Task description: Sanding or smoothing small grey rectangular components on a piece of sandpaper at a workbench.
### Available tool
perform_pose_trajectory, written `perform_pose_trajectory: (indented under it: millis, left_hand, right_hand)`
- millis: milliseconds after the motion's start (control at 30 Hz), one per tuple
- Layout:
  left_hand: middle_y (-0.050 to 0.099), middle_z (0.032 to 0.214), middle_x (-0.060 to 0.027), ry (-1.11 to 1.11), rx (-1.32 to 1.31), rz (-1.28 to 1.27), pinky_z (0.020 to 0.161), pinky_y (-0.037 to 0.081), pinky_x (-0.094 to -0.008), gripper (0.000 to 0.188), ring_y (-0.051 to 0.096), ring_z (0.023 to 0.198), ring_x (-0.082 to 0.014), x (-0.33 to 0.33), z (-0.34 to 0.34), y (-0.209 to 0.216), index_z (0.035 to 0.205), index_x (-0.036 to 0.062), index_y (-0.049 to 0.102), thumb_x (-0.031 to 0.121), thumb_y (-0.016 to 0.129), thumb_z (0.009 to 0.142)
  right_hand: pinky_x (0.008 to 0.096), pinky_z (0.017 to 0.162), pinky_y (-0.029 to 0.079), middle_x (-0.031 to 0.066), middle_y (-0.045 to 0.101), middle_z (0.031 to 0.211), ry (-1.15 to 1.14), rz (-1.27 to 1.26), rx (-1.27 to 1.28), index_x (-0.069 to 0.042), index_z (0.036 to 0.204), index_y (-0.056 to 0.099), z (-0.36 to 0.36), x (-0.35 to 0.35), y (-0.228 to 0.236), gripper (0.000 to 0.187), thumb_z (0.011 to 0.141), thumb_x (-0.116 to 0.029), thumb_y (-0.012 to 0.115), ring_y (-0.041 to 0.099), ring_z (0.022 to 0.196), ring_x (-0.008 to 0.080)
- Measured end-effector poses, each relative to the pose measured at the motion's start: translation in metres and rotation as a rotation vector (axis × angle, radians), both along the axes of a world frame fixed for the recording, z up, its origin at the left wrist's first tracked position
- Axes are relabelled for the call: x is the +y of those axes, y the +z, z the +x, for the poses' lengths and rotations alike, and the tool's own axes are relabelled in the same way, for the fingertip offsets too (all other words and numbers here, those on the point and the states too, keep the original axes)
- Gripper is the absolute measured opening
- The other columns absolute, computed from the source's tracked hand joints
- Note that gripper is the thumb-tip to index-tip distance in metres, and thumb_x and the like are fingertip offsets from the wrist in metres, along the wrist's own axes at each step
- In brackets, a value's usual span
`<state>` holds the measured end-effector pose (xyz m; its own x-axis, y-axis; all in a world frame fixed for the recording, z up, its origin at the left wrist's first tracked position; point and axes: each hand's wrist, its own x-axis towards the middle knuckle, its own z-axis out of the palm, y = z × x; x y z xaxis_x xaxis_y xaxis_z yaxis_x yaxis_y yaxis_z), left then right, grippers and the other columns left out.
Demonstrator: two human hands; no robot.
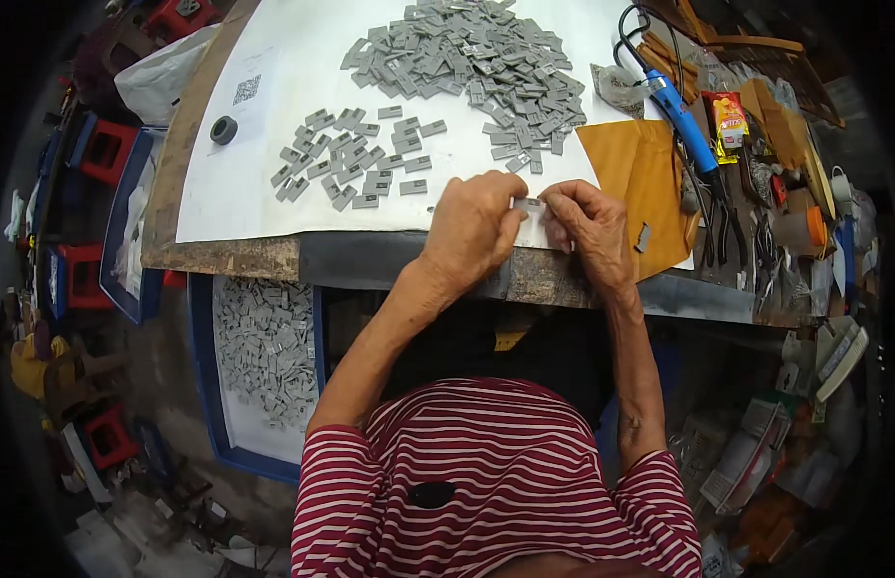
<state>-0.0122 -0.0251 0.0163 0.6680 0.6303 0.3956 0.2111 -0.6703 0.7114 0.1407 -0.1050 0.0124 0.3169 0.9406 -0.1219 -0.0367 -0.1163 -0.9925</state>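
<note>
My left hand (474, 227) and my right hand (589, 224) meet at the near edge of the workbench and pinch one small grey rectangular piece (530, 204) between their fingertips. A big heap of the same grey pieces (476, 58) lies at the far middle of the white sheet (274, 183). A smaller, spread-out group of grey pieces (356, 154) sits to the left of my hands.
A brown envelope (645, 183) lies right of my hands, with a single grey piece (643, 236) on it. A blue-handled tool (680, 118), pliers and clutter fill the right side. A black ring (224, 129) rests far left. A blue tray (205, 385) of grey pieces sits below the bench.
</note>
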Motion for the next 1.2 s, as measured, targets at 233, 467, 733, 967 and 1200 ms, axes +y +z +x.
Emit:
perform_pose_trajectory:
  millis: [233, 467, 733, 967, 1200]
  left_hand:
    - [0.058, 0.070, -0.0141, 0.067, -0.005, -0.043, 0.055, 0.044, -0.0323, 0.015, 0.057, 0.059, -0.0242, 0.017, -0.008, -0.006, 0.085, -0.0018, 0.060, 0.003, 0.063, 0.071]
    - [0.053, 0.081, -0.0074, 0.365, 0.176, 0.220, 0.073, 0.033, -0.0389, 0.015, 0.048, 0.085, -0.0252, 0.041, -0.005, -0.018, 0.080, 0.0073, 0.061, 0.010, 0.067, 0.066]
    - [0.051, 0.083, -0.0060, 0.465, 0.328, 0.273, 0.073, 0.031, -0.0398, 0.015, 0.044, 0.087, -0.0235, 0.060, -0.007, -0.023, 0.080, 0.0081, 0.064, 0.014, 0.068, 0.068]
    - [0.053, 0.084, -0.0062, 0.490, 0.408, 0.267, 0.075, 0.033, -0.0413, 0.017, 0.048, 0.089, -0.0247, 0.058, -0.007, -0.019, 0.086, 0.0099, 0.064, 0.018, 0.065, 0.071]
    - [0.052, 0.085, -0.0060, 0.494, 0.369, 0.286, 0.073, 0.031, -0.0418, 0.017, 0.045, 0.088, -0.0238, 0.058, -0.001, -0.024, 0.084, 0.0094, 0.062, 0.014, 0.067, 0.068]
  right_hand:
    - [0.0169, 0.044, 0.034, 0.0011, 0.053, 0.065, 0.004, -0.017, -0.015, 0.003, 0.087, 0.059, -0.002, 0.005, 0.002, 0.017, 0.087, -0.013, 0.054, 0.044, 0.051, 0.0035]
    - [0.0160, 0.044, 0.035, 0.0024, 0.055, 0.067, -0.022, -0.011, -0.026, 0.004, 0.087, 0.059, 0.000, 0.000, -0.005, 0.017, 0.087, -0.013, 0.054, 0.045, 0.051, 0.0035]
    - [0.0159, 0.041, 0.034, 0.0019, 0.054, 0.066, -0.040, -0.012, -0.068, 0.003, 0.087, 0.059, 0.000, -0.004, -0.006, 0.016, 0.086, -0.011, 0.054, 0.045, 0.051, 0.0034]
    - [0.0161, 0.041, 0.034, 0.0019, 0.054, 0.066, -0.049, -0.015, -0.061, 0.003, 0.087, 0.059, 0.006, -0.012, -0.004, 0.016, 0.087, -0.011, 0.053, 0.045, 0.051, 0.0037]
    - [0.0165, 0.042, 0.034, 0.0018, 0.054, 0.065, -0.077, 0.010, -0.040, 0.004, 0.088, 0.059, 0.011, -0.021, 0.000, 0.015, 0.087, -0.010, 0.053, 0.045, 0.050, 0.0038]
